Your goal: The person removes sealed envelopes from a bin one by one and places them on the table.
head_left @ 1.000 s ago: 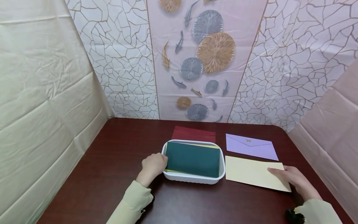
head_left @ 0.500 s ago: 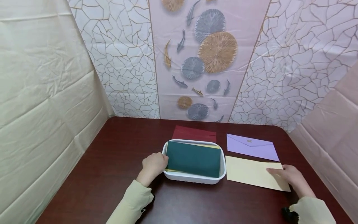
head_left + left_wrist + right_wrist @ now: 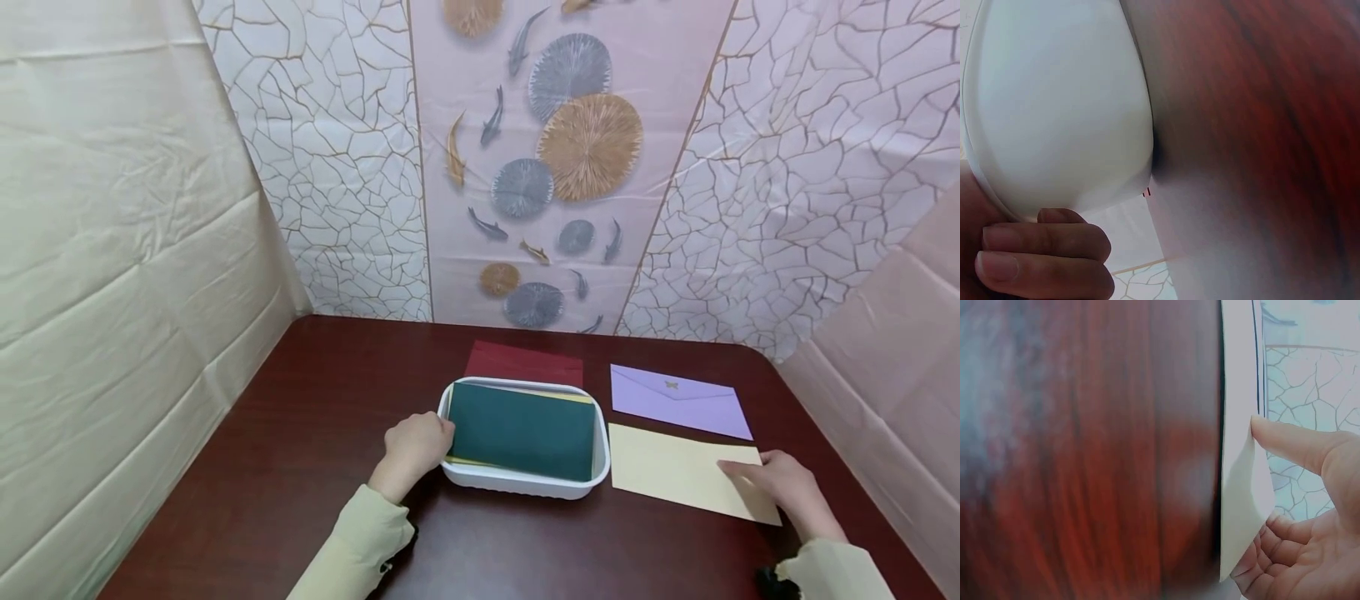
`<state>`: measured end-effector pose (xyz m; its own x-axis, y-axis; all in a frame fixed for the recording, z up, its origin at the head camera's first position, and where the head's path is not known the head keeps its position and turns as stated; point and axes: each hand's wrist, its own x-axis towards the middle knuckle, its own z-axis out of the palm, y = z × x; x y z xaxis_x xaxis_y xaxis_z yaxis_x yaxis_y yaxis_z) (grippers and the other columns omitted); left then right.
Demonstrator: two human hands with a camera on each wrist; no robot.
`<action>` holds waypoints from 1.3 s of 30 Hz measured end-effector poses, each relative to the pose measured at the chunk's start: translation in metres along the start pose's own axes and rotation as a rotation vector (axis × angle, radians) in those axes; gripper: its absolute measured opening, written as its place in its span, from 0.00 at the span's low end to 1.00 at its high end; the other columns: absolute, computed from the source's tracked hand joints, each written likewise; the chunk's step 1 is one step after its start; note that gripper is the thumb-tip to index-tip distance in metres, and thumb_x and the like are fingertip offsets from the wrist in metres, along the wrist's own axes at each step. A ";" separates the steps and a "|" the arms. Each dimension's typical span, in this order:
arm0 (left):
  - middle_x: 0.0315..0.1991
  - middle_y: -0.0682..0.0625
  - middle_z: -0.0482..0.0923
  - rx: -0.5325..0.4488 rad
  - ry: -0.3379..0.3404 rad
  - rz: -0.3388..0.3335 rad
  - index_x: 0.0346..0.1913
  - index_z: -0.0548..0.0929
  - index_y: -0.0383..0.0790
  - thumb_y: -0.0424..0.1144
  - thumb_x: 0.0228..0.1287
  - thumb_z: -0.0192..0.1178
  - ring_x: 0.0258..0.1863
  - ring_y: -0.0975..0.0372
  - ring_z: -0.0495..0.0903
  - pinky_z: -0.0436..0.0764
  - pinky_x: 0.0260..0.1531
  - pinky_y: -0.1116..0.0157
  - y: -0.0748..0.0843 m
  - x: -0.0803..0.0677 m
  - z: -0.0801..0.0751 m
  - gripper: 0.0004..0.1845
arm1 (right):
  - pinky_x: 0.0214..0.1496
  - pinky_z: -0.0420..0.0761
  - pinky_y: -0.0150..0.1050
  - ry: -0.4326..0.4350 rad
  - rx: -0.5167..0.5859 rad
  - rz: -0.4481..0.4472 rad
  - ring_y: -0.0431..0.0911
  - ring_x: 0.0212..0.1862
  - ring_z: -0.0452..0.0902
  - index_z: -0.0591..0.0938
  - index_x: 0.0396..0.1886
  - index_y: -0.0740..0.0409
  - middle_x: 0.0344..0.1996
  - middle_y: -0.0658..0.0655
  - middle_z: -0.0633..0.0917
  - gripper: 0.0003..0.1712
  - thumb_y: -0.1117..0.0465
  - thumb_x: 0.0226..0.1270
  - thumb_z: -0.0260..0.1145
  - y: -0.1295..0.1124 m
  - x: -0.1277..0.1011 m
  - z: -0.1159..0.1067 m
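Note:
My left hand (image 3: pixel 415 446) grips the left rim of a white plastic tray (image 3: pixel 525 486); in the left wrist view its fingers (image 3: pixel 1041 253) curl against the tray's white wall (image 3: pixel 1054 106). A dark green envelope (image 3: pixel 521 429) lies in the tray on top of a yellow one (image 3: pixel 573 395). Right of the tray, a cream envelope (image 3: pixel 675 471) lies flat on the table. My right hand (image 3: pixel 776 483) pinches its near right corner. The right wrist view shows the thumb (image 3: pixel 1285 440) on top of the cream envelope (image 3: pixel 1241 487) and the other fingers beneath it.
A dark red envelope (image 3: pixel 523 364) lies just behind the tray and a lilac envelope (image 3: pixel 678 402) behind the cream one. The dark brown table (image 3: pixel 300 467) is walled in by draped plastic sheets on the left, back and right.
Both hands keep their places. The right hand has drawn slightly nearer along the cream envelope's corner, and the head view has shifted a little.

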<state>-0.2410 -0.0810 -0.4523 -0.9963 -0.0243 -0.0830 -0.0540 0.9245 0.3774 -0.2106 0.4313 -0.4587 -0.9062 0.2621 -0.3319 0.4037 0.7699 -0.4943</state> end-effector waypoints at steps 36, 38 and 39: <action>0.23 0.46 0.77 -0.003 0.011 0.002 0.17 0.75 0.45 0.47 0.69 0.48 0.27 0.52 0.80 0.78 0.29 0.48 -0.001 0.000 0.000 0.22 | 0.42 0.73 0.50 0.062 -0.015 -0.004 0.60 0.41 0.72 0.73 0.37 0.71 0.34 0.69 0.75 0.41 0.34 0.57 0.70 0.005 0.001 0.005; 0.21 0.47 0.76 -0.005 0.005 0.003 0.16 0.75 0.45 0.47 0.69 0.47 0.26 0.53 0.79 0.78 0.29 0.48 -0.002 0.000 0.001 0.22 | 0.43 0.73 0.51 0.050 -0.004 0.003 0.61 0.42 0.70 0.72 0.38 0.71 0.34 0.68 0.74 0.41 0.34 0.57 0.70 0.005 0.000 0.005; 0.20 0.47 0.75 -0.008 0.004 0.004 0.16 0.75 0.45 0.47 0.69 0.47 0.25 0.54 0.78 0.78 0.29 0.48 -0.002 0.000 0.001 0.22 | 0.46 0.74 0.53 0.038 0.001 0.010 0.64 0.45 0.71 0.71 0.40 0.74 0.37 0.71 0.74 0.44 0.33 0.57 0.70 0.004 0.000 0.006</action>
<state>-0.2403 -0.0823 -0.4542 -0.9968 -0.0219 -0.0773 -0.0501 0.9216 0.3850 -0.2078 0.4312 -0.4651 -0.9062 0.2918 -0.3060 0.4129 0.7667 -0.4916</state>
